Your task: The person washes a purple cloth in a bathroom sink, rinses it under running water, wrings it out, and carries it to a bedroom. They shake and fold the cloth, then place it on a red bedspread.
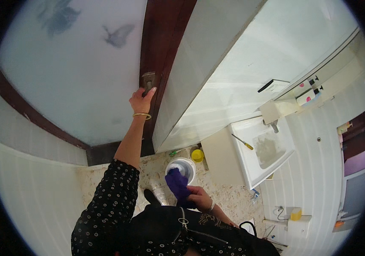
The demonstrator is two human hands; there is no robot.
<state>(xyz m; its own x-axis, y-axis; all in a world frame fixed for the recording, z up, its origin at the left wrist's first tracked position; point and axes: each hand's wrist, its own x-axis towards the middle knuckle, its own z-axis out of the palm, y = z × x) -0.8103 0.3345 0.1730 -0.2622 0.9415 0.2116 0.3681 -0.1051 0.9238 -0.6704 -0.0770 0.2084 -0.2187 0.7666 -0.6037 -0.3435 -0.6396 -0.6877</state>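
Observation:
My left hand (142, 100) reaches up to the dark red wooden door frame (160, 48), its fingers round a small handled scraper (149, 80) whose wide end lies against the wood. A bracelet circles that wrist. Low in front of my body, my right hand (200, 199) grips a purple cloth (177, 184). The cloth hangs down in front of a white bucket (190, 169) on the patterned floor, overlapping its rim in the view. Left of the frame is a frosted glass panel (83, 80) with a grey butterfly and flower design.
A white washbasin (241, 150) stands at the right, with a yellow-handled screwdriver (246, 144) on its rim and a faucet (275, 126) above the bowl. Beside the bucket is a yellow container (197, 156). A toilet tank (299, 227) stands at the lower right. Bottles (307, 96) sit on a shelf.

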